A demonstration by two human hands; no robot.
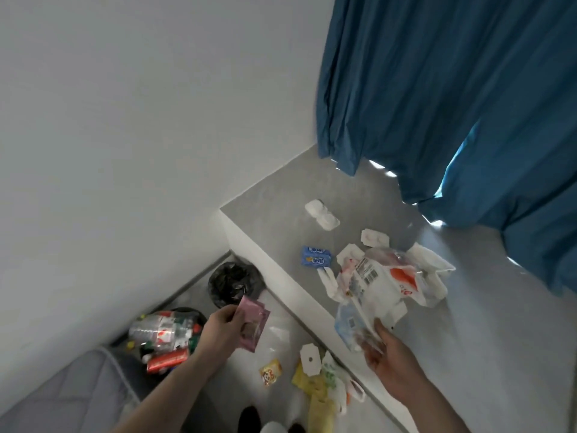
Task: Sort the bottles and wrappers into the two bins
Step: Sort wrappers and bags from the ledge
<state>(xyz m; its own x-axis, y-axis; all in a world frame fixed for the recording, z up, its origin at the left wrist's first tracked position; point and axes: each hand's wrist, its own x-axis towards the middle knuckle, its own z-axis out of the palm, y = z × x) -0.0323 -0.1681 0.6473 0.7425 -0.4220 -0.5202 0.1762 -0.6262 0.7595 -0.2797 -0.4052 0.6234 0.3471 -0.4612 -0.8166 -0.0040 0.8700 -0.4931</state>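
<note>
Pinching a pink wrapper [254,323] near the black-lined bin [234,284], the left hand [218,328] is raised while a clear wrapper [354,328] is gripped by the right hand [390,359] at the bench [468,323] edge.

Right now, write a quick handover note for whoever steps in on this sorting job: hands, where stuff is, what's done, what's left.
Left hand holds a pink wrapper just short of the black-lined bin.
Right hand grips a clear wrapper at the ledge edge.
The nearer bin already holds bottles and cans.
Left on the ledge: a blue packet, white trays and a crumpled bag pile.
On the floor: a small yellow packet and yellow wrappers.
No loose bottles visible.
</note>
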